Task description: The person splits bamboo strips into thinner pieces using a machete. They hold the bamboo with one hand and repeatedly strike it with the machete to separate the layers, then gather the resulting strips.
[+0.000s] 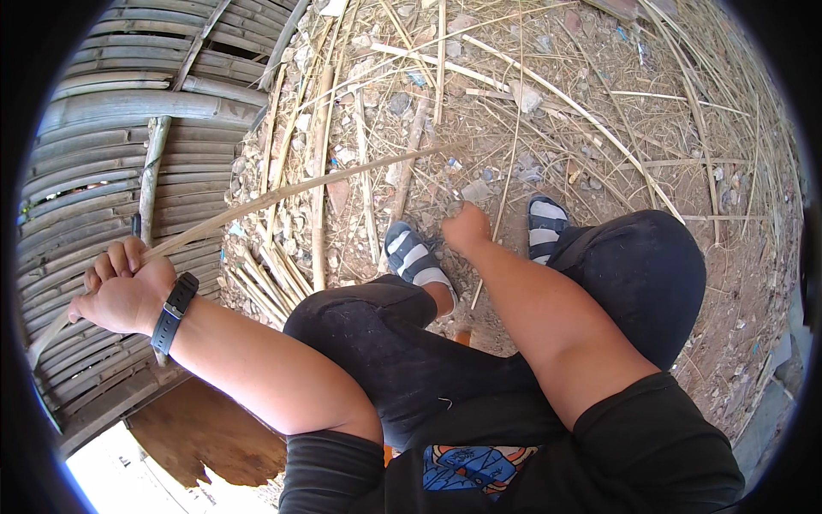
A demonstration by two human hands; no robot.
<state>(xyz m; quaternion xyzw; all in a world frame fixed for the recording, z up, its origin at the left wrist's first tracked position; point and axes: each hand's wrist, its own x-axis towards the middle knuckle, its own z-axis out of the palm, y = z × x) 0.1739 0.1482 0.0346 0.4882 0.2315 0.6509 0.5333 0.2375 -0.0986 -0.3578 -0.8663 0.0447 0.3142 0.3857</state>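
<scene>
My left hand (128,287), with a dark watch on its wrist, is raised at the far left. Its fingers are closed round a long, thin bamboo strip (282,195). One end of the strip runs past my palm to the left; the other reaches over the ground toward the middle, where it blurs. My right hand (467,230) is closed in front of my knees, just above the ground. What it holds, if anything, cannot be made out. A small dark piece (135,225) shows just above my left fingers; its kind is unclear.
A bamboo slat wall (94,171) stands close on the left. Loose bamboo strips (565,98), stones and dry straw cover the ground. A bundle of split bamboo (272,278) lies by the wall. My sandalled feet (417,254) are planted ahead of me.
</scene>
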